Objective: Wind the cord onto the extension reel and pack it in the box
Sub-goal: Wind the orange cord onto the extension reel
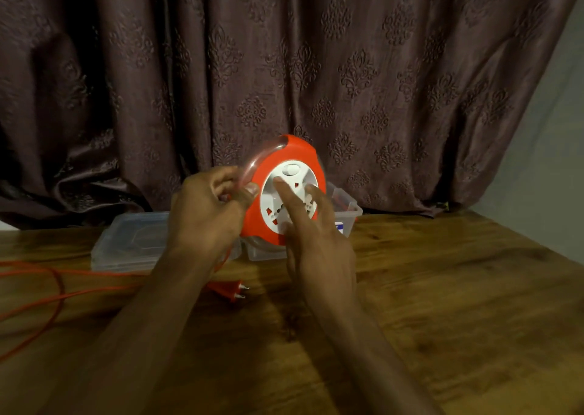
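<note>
L hand (pixel 208 206) gripped reel (pixel 278 174) rim, held tilted above desk (pixel 442 288); R hand (pixel 316 234) open, fingers straight on white socket face; cord (pixel 57 291) & plug (pixel 232 290) loose on desk; box (pixel 347 212) behind reel.

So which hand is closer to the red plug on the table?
Left. The left hand grips the reel's edge above the plug; the right hand is farther right.

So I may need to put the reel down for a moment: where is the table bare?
Bare wood lies right of the plug, from the box to the table edge, and nearer the camera. The left is crowded: loose cord loops there, with the lid behind it. Both hands hold the reel over the middle.
</note>
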